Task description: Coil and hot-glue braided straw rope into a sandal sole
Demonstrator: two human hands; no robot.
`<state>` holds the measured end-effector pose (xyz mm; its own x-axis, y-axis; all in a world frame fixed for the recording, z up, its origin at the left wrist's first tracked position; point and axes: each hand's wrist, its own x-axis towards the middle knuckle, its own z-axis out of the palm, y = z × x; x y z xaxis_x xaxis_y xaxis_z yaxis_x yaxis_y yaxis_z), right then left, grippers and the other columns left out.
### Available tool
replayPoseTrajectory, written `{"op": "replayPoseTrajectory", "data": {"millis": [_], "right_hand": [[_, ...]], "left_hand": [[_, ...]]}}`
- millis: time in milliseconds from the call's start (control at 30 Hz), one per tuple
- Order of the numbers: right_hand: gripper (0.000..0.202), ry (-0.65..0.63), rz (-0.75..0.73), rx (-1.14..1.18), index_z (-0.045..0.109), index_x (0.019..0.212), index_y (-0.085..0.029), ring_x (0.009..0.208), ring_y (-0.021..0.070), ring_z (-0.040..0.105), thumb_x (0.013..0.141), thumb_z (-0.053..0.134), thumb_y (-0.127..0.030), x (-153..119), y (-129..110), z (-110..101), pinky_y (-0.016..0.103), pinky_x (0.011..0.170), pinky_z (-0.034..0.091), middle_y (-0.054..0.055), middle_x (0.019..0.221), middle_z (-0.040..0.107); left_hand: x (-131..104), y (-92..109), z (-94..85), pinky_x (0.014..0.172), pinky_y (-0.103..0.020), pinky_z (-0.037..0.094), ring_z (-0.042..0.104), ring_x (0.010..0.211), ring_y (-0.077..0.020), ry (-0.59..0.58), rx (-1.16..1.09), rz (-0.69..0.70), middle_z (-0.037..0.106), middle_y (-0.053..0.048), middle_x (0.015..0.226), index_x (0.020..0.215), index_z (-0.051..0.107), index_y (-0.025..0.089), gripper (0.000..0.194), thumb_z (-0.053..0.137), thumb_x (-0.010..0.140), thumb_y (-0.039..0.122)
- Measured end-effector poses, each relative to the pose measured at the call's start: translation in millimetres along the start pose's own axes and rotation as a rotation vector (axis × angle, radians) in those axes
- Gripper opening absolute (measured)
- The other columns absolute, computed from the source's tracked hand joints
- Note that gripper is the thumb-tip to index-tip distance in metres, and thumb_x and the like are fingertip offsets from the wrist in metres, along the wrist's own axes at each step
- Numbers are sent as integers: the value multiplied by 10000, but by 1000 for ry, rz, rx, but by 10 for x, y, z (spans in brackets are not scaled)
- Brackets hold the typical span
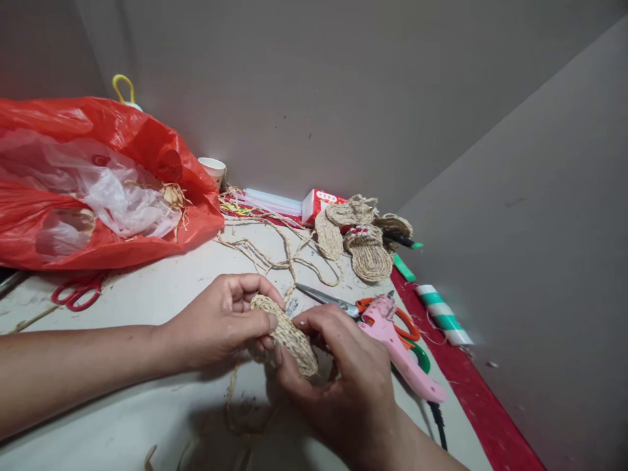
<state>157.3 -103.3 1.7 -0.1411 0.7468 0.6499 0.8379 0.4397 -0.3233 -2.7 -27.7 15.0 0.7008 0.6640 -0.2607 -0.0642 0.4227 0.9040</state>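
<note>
A small oval sole of coiled straw braid (294, 341) is held slantwise above the table between both hands. My left hand (238, 320) pinches its upper left end, thumb on top. My right hand (338, 366) grips the lower right side, its thumb and index finger on the edge; the other fingers are partly hidden. A loose length of straw braid (230, 392) hangs below the hands. Just right of my right hand lie a pink hot glue gun (405, 360) and scissors (328, 299) with orange and green handles.
Finished woven straw slippers (369, 254) are piled by a red and white box (321, 204). Straw cord (279, 261) winds across the table. At left are a red plastic bag (196, 226), red-handled scissors (78, 291) and a paper cup (212, 169). A green-white thread roll (444, 314) lies right.
</note>
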Motion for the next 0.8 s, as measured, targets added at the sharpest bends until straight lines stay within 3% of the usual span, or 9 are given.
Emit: {"op": "replayPoseTrajectory", "data": {"millis": [200, 367, 500, 600, 700, 800], "right_hand": [[181, 19, 4, 29, 515, 844, -180, 623, 151, 533, 720, 631, -120, -10, 10, 7, 260, 528, 411, 12, 694, 554], [192, -1, 15, 41, 523, 879, -173, 635, 160, 537, 727, 630, -127, -49, 76, 17, 271, 539, 419, 26, 727, 561], [164, 11, 34, 51, 520, 873, -185, 652, 167, 543, 747, 619, -149, -51, 106, 6, 277, 549, 418, 24, 738, 556], [145, 34, 30, 47, 515, 859, -192, 656, 170, 541, 756, 608, -149, -42, 113, -1, 284, 560, 420, 19, 733, 550], [160, 70, 14, 62, 514, 866, -194, 666, 170, 537, 749, 601, -128, -34, 122, 3, 284, 566, 424, 19, 740, 548], [194, 88, -18, 87, 511, 885, -192, 673, 173, 533, 736, 604, -108, -32, 141, 7, 287, 571, 427, 20, 741, 553]], "left_hand": [[5, 9, -16, 534, -196, 391, 507, 519, -79, -39, -7, 17, 575, 25, 583, 861, 548, 155, 165, 635, 725, 188], [14, 149, -45, 616, -244, 430, 552, 616, -109, -111, 143, 39, 581, 4, 683, 948, 573, 145, 257, 626, 817, 360], [4, 267, -77, 590, -230, 410, 512, 618, -102, 21, 462, 201, 545, 31, 697, 1030, 576, 181, 321, 567, 870, 459], [34, 267, -145, 636, -259, 442, 541, 701, -127, 140, 681, 359, 587, 3, 822, 1092, 568, 205, 344, 546, 886, 479], [75, 230, -217, 738, -298, 483, 570, 855, -159, 273, 728, 534, 580, -43, 1028, 1202, 512, 216, 387, 552, 892, 445], [33, 226, -217, 829, -328, 490, 558, 941, -170, 327, 784, 725, 547, -63, 1094, 1250, 472, 219, 377, 551, 903, 343]]}}
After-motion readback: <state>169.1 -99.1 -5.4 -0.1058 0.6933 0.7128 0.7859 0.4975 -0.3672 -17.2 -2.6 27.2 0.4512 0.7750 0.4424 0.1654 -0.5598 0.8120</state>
